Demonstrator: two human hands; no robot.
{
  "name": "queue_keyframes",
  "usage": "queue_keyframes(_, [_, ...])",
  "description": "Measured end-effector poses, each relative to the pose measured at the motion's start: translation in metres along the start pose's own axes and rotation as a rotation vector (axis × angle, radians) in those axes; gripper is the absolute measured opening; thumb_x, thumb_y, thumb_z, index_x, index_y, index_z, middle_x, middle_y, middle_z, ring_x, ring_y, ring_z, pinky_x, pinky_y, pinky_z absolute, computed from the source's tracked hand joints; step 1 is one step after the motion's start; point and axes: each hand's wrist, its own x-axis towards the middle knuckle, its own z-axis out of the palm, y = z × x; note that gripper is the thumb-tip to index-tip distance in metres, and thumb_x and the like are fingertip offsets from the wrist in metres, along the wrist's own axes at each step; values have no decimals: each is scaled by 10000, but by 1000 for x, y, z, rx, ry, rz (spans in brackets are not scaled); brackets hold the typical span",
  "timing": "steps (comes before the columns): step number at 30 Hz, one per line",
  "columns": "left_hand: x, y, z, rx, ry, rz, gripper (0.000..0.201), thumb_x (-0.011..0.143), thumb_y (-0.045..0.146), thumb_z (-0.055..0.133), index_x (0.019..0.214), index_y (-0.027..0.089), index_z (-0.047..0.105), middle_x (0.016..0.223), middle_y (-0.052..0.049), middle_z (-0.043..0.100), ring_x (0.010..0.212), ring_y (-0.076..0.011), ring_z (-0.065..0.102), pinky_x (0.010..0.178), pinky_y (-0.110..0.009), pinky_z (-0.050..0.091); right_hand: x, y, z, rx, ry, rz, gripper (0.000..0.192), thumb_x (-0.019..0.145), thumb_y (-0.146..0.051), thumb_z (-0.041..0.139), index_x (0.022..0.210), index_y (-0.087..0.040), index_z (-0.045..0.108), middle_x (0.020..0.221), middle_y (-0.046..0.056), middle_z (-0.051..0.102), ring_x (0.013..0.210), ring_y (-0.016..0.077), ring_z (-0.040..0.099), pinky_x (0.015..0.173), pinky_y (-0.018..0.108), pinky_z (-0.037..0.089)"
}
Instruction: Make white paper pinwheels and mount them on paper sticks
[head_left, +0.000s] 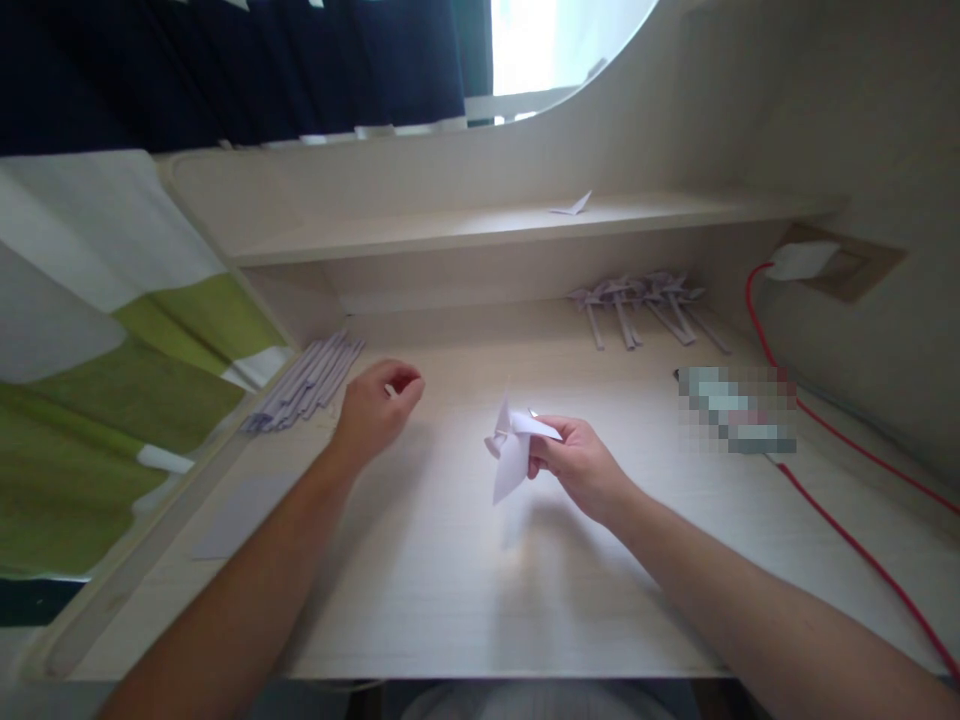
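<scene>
Paper sticks (306,383) lie at the desk's (450,590) left edge. Left hand (375,408) hovers just right of them, fingers loosely curled, holding nothing visible. Right hand (577,465) at desk centre pinches a paper pinwheel (514,445), raised off the surface. Finished pinwheels (645,305) at the desk's back right, red cable (840,470) along its right side.

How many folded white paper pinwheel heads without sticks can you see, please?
2: one folded white paper pinwheel head pinched in the right hand, another small folded white paper piece lying on the upper shelf.
</scene>
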Motion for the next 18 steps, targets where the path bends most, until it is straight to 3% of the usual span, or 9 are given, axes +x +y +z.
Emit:
queue_keyframes(5, [64, -70, -25, 384, 53, -234, 154, 857, 175, 620, 911, 137, 760, 925, -157, 747, 927, -309, 664, 836, -425, 477, -1, 4, 3, 13, -25, 42, 280, 747, -417, 836, 722, -156, 738, 604, 13, 626, 580, 137, 519, 625, 296, 412])
queue_keyframes(9, [76, -116, -45, 630, 59, -362, 183, 852, 156, 695, 1008, 88, 764, 1169, -247, 723, 1172, -426, 619, 957, -584, 484, -1, 9, 7, -8, -45, 82, 275, 752, -399, 814, 659, -169, 693, 572, 3, 608, 580, 135, 509, 629, 290, 394])
queue_keyframes(13, [79, -138, -57, 816, 53, -399, 361, 984, 348, 698, 1282, 145, 676, 1367, -154, 653, 1262, -332, 623, 1055, -576, 524, 0, 15, 11, -40, -60, 120, 324, 755, -419, 810, 609, -172, 660, 564, 2, 597, 570, 129, 502, 625, 284, 375])
queue_keyframes(18, [94, -143, -61, 907, 34, -414, 403, 1005, 372, 684, 1345, 162, 639, 1369, -138, 649, 1193, -293, 666, 993, -519, 585, 2, 19, 13, -69, -81, 146, 273, 758, -395, 794, 640, -171, 691, 574, 0, 593, 572, 133, 512, 619, 279, 366])
